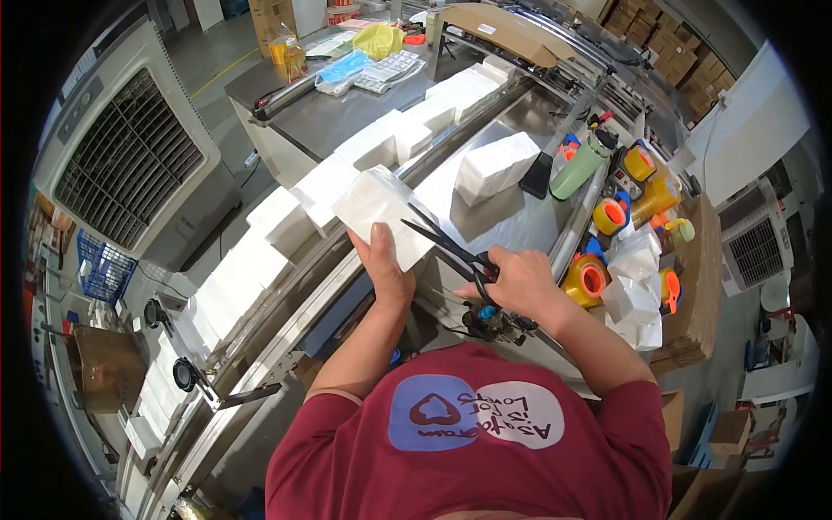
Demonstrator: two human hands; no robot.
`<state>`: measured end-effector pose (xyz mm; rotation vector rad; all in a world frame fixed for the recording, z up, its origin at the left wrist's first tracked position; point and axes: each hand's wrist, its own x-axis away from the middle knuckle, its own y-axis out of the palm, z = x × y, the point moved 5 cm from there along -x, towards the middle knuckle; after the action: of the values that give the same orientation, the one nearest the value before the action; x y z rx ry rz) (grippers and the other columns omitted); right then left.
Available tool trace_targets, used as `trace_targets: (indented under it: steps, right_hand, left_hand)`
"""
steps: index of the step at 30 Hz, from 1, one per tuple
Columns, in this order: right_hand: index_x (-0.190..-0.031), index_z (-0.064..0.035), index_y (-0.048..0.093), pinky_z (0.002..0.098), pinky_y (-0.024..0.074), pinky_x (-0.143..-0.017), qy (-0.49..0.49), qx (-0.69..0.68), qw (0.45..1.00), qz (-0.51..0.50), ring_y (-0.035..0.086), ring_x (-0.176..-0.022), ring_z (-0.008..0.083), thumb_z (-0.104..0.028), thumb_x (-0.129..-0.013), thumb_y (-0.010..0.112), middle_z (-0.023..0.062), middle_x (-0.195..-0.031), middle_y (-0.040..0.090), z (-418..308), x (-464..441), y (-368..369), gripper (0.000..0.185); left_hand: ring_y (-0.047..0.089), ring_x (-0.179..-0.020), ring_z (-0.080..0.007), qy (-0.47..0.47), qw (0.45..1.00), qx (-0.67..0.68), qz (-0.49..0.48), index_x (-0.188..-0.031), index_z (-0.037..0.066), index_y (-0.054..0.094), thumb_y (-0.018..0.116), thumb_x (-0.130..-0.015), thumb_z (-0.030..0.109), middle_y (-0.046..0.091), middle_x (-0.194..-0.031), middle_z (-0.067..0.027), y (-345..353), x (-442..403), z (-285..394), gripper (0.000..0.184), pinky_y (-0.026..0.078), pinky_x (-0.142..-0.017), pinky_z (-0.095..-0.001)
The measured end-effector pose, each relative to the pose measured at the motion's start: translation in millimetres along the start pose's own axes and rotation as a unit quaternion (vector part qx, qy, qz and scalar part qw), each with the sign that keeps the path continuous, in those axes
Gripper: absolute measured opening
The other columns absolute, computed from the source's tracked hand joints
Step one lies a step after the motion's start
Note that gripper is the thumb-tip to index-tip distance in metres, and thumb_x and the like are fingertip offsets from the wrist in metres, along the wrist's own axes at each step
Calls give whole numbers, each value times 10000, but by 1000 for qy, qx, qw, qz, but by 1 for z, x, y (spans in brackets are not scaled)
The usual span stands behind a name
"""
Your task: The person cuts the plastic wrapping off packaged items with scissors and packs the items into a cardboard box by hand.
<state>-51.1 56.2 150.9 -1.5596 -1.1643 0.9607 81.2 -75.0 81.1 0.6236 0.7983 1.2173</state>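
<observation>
My left hand (382, 266) grips a white block-shaped pack (374, 205), thumb on the near face and fingers hidden behind it. In my right hand (518, 282) is a pair of black scissors (451, 247), fingers through the handles. The blades stand apart and point left, close to the pack's right edge; whether they touch it I cannot tell. Beyond the scissors another white pack (497, 167) stands on the metal table (479, 227), beside a black phone-like object (537, 176).
A row of white packs (238, 268) runs along the conveyor on the left. To the right are a green bottle (582, 166), yellow-orange tape dispensers (587, 279) and crumpled white wrapping (633, 290). An air cooler (130, 139) stands at the left; masks (344, 69) lie on the far table.
</observation>
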Motion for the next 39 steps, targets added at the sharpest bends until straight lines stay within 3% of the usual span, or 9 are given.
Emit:
trace_targets:
  steps: [15, 24, 26, 29, 39]
  right_hand:
    - [-593, -57, 546, 395, 477, -500, -45, -15, 996, 77, 593, -484, 322, -693, -628, 670, 87, -484, 550, -5, -1, 5, 649]
    - [-585, -52, 545, 402, 472, -481, -54, -6, 994, 94, 584, -466, 323, -685, -642, 661, 94, -471, 543, -4, 1, 8, 646]
    - [-584, -49, 545, 403, 472, -484, -49, 3, 994, 92, 585, -468, 324, -682, -645, 660, 99, -471, 544, -3, 1, 9, 646]
    - [-606, -41, 535, 407, 439, -451, -56, -8, 992, 114, 557, -465, 346, -556, -625, 762, 101, -481, 529, -2, 2, 10, 563]
    - [-721, -40, 569, 433, 475, -608, -8, -11, 999, 36, 613, -629, 331, -638, -600, 731, 88, -627, 602, -6, 3, 5, 631]
  left_hand:
    - [437, -1161, -237, 1, 1000, -11, 6, -1384, 58, 228, 603, -833, 391, 406, -1280, -125, -3, -1, 1, 745, 371, -972, -384]
    - [508, -1104, -190, -7, 999, -19, 25, -1339, 80, 314, 539, -875, 378, 481, -1206, -83, -4, 2, 1, 595, 426, -929, -339]
    - [457, -1154, -223, -16, 1000, 0, 12, -1377, 67, 243, 546, -877, 337, 420, -1273, -116, -8, 2, -2, 644, 386, -967, -370]
    - [425, -1185, -242, -18, 1000, 14, 1, -1395, 62, 207, 548, -879, 317, 387, -1310, -134, -11, 1, -5, 670, 359, -993, -388]
    - [403, -1210, -250, -13, 1000, 6, -13, -1389, 64, 212, 553, -867, 323, 375, -1318, -139, -12, 3, -3, 675, 339, -1011, -400]
